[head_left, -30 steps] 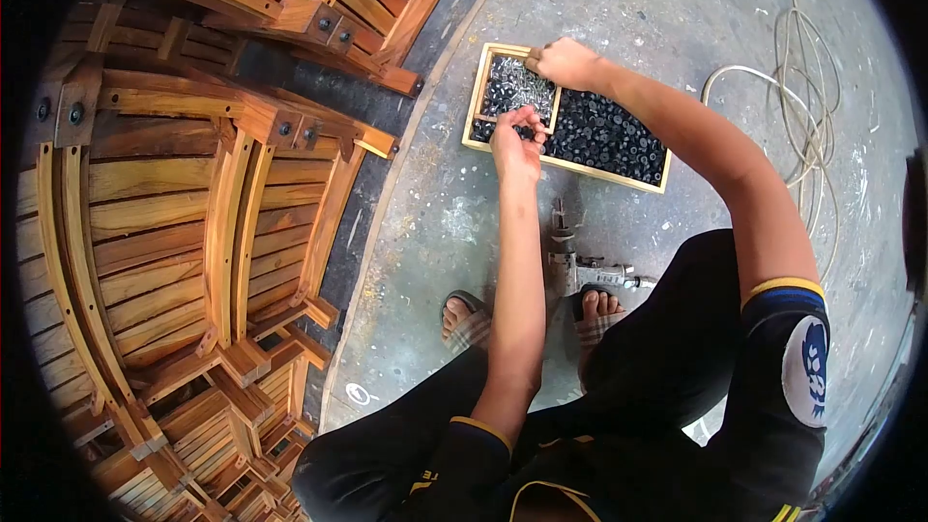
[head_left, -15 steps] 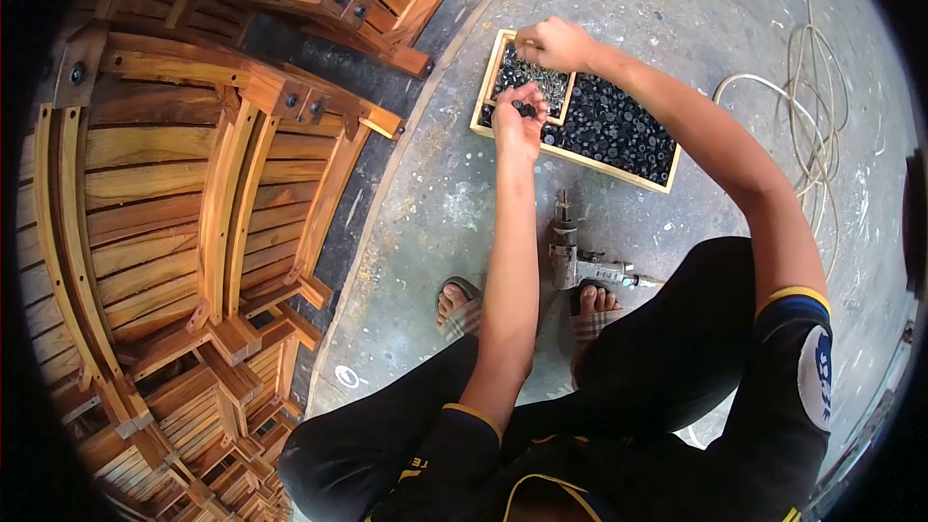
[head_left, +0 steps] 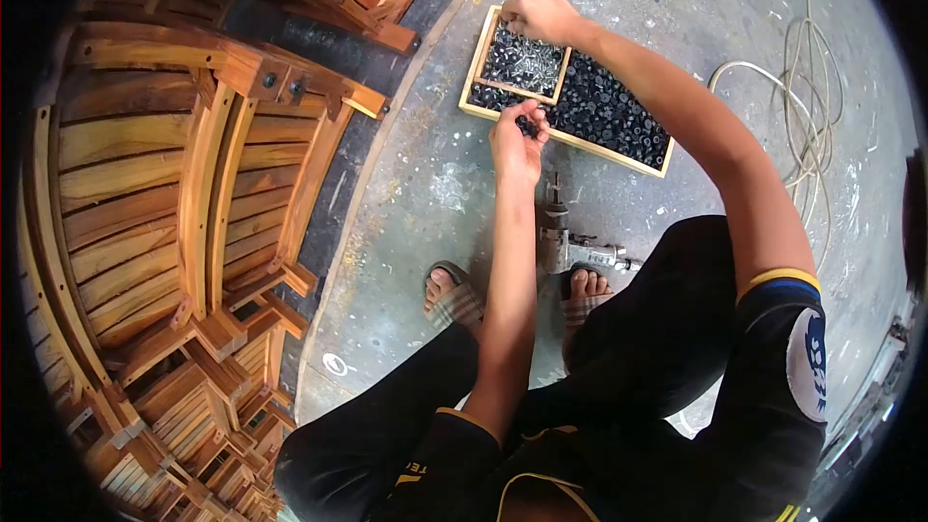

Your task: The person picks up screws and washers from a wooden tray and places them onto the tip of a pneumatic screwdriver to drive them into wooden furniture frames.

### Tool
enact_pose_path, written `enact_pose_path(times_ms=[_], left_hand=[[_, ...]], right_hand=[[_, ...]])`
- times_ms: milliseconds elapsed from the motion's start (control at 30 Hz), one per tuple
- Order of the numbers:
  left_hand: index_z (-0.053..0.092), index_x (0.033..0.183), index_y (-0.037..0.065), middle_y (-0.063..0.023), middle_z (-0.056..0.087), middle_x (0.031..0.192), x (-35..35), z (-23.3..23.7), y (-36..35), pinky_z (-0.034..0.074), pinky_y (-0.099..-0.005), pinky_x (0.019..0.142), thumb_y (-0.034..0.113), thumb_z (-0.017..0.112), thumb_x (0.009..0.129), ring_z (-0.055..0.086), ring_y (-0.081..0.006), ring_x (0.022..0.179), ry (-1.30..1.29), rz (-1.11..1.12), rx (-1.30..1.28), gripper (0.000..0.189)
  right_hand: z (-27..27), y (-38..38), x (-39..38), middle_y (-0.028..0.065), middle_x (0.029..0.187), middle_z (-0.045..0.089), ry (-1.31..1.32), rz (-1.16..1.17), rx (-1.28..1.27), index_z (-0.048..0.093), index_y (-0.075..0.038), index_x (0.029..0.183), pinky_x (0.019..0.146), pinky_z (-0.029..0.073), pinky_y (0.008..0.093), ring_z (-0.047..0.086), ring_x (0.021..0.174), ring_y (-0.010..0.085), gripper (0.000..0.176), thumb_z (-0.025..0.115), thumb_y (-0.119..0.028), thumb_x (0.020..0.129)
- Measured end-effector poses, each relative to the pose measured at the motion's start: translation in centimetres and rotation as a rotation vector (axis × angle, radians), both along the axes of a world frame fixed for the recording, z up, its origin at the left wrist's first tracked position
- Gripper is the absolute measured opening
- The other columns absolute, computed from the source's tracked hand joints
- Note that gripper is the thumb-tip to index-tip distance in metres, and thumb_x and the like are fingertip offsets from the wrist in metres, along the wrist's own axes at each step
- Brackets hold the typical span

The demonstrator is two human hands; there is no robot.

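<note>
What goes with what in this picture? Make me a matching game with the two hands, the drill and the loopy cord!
Match each thing:
1. left hand
2. right hand
3. drill
4. cord

With its place or state:
A. in loops on the floor
B. at the far end of the box
C. right beside a sandal
D. holding little black pieces

Right pairs: 1-D, 2-B, 3-C, 4-A.

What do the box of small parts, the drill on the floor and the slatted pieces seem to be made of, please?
The box looks like pale wood, judging by its yellowish rims. The drill seems mostly worn metal, given its dull grey sheen. The slatted pieces show grain, suggesting wood, perhaps oiled or varnished.
</note>
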State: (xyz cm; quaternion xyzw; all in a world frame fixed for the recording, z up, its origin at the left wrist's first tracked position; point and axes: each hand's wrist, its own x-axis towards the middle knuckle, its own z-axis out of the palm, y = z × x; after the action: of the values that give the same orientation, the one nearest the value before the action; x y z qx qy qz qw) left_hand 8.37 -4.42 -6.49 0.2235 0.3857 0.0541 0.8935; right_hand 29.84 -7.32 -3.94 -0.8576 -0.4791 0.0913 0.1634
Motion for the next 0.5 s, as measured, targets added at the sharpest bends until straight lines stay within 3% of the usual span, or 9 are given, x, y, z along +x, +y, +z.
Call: enact_pose_path(times_ms=[67,200,267,367,400,500], left_hand=[[0.06,0.095,-0.001,-0.0097,0.06,0.077,0.4,0.1,0.4,0.044,-0.0298,0.057,0.018,0.049,0.091,0.056,-0.021,0.067,0.022,0.047,-0.017,0.022],[0.06,0.1,-0.005,-0.0125,0.06,0.081,1.0,-0.2,0.7,0.045,-0.0308,0.06,0.032,0.034,0.1,0.056,-0.0234,0.07,-0.087,0.15,-0.087,0.045],[0.06,0.102,-0.006,-0.0131,0.06,0.081,0.9,-0.6,0.9,0.046,-0.0315,0.062,0.036,0.028,0.102,0.056,-0.0239,0.072,-0.09,0.166,-0.105,0.053],[0.061,0.102,-0.006,-0.0128,0.06,0.08,0.1,-1.5,1.2,0.044,-0.0297,0.057,0.032,0.034,0.101,0.055,-0.0232,0.07,-0.104,0.16,-0.19,0.047],[0.061,0.102,-0.006,-0.0127,0.059,0.08,-0.3,-2.0,1.3,0.043,-0.0285,0.053,0.03,0.038,0.099,0.055,-0.0227,0.068,-0.11,0.096,-0.206,0.043],[0.061,0.101,-0.005,-0.0124,0.059,0.08,-1.1,-1.2,0.6,0.04,-0.0264,0.048,0.025,0.043,0.096,0.055,-0.0218,0.066,-0.111,0.051,-0.241,0.035]], right_hand=[[0.8,-0.4,-0.3,0.0127,0.088,0.071,0.013,0.003,0.079,0.068,-0.012,0.096,0.072,0.055,0.0413,0.068,0.085,0.0312,0.018,0.061,-0.02,0.082],[3.3,-1.9,-3.7,0.0089,0.077,0.07,0.593,0.3,0.161,0.07,-0.003,0.088,0.064,0.051,0.0315,0.065,0.07,0.0159,0.014,0.064,-0.012,0.079],[4.7,-2.9,-5.9,0.0122,0.079,0.071,0.707,0.386,0.003,0.071,-0.003,0.086,0.068,0.052,0.0352,0.068,0.074,0.0238,0.018,0.064,-0.017,0.077],[2.8,-4.6,-5.0,0.0122,0.08,0.071,0.562,0.216,0.096,0.07,-0.005,0.087,0.07,0.053,0.0372,0.068,0.075,0.027,0.016,0.063,-0.017,0.078],[1.9,-5.1,-3.6,0.012,0.083,0.071,0.329,0.122,0.034,0.069,-0.008,0.087,0.072,0.053,0.0407,0.068,0.08,0.0308,0.016,0.063,-0.02,0.079],[1.7,-6.3,-1.7,0.0121,0.086,0.07,0.178,-0.023,-0.139,0.067,-0.009,0.085,0.074,0.053,0.0439,0.067,0.085,0.0334,0.015,0.063,-0.022,0.078]])
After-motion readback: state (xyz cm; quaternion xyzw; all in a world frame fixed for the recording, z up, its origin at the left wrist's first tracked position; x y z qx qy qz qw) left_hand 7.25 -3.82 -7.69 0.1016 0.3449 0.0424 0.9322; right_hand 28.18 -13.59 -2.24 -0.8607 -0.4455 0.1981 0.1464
